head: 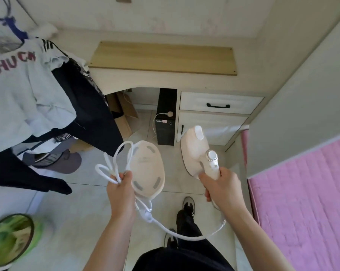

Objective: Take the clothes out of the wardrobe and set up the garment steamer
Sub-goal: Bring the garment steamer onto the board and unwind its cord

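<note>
Two hands: both yours, both full
Right hand (223,187): fingers wrapped round the garment steamer (199,151) handle; long axis runs away from you, head toward the desk (145,79)
Left hand (121,189): grips the oval base (147,169) and looped white cord (116,165)

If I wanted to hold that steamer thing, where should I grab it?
Grab the steamer by its long narrow handle, below the round dial, coming from behind, as the right hand does. The handle is slim enough for fingers to wrap around; the wide flat head is probably too broad, and the cord trails from the handle's end.
</note>
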